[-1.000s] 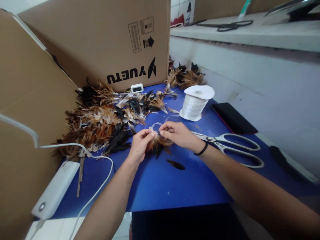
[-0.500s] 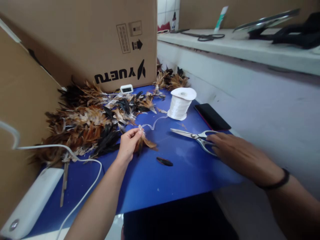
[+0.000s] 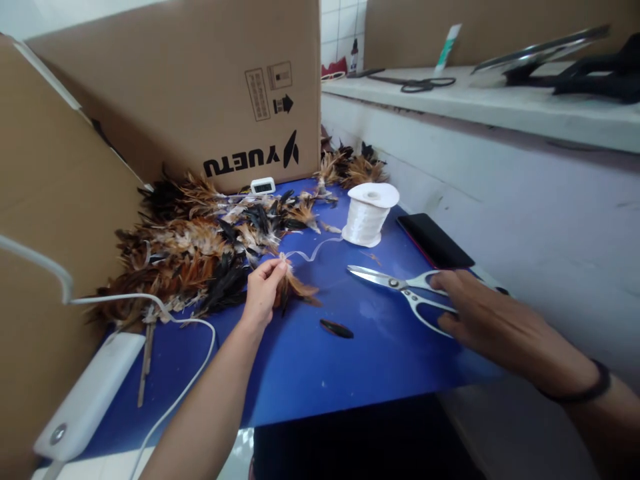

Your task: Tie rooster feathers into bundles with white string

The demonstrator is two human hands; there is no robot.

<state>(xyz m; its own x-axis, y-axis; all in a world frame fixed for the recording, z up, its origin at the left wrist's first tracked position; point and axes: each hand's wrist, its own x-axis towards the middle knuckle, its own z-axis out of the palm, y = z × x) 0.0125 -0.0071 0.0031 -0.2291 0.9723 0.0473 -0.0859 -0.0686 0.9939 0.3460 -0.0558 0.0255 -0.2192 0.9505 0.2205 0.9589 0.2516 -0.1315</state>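
Observation:
My left hand (image 3: pixel 264 290) pinches a small bunch of brown feathers (image 3: pixel 299 288) by its tied upper end, between thumb and fingertips. A thin white ribbon (image 3: pixel 316 251) runs from that end to an upright white spool (image 3: pixel 367 217). At the right, my right hand (image 3: pixel 495 327) has its fingers at the handles of a pair of scissors (image 3: pixel 394 283). The blades look closed, point left and lie low over the table, apart from the ribbon. A loose dark feather (image 3: pixel 337 329) lies on the blue table (image 3: pixel 300 380) between my hands.
Heaped feather bunches (image 3: pixel 185 243) cover the left, below a cardboard box (image 3: pixel 175 87). A white device (image 3: pixel 93 393) and white cable (image 3: pixel 200 323) lie nearest left. A phone (image 3: pixel 436 240) borders the right wall. Another pair of scissors (image 3: pixel 420 85) lies on the ledge (image 3: pixel 480 93).
The view has shifted slightly, moving everything a little right and down. My right hand's fingers have shifted on the scissors, whose handles look further apart. My left hand keeps its pinch on the feathers.

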